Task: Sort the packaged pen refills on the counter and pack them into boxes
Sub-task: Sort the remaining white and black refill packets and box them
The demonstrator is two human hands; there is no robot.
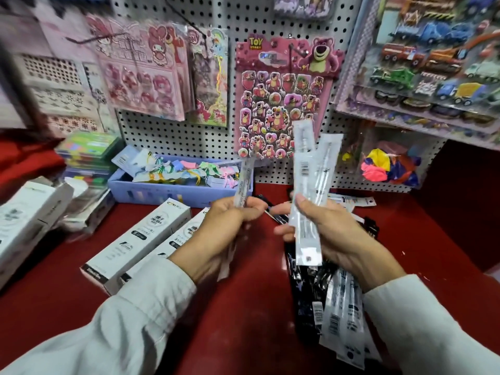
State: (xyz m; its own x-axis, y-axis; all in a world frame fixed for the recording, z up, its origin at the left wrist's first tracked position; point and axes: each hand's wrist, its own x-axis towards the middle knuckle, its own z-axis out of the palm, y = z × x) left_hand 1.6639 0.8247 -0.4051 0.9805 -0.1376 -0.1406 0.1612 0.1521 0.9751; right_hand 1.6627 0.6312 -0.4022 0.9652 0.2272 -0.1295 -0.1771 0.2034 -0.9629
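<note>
The red desk (243,307) stands against a white pegboard wall (167,133) hung with sticker sheets (281,104); white boxes (135,239) lie at left, loose refill packets (335,315) at right. The left hand (224,228) grips one packet (244,180). The right hand (324,234) grips two clear refill packets (308,190), its fingers curled, above the desk.
</note>
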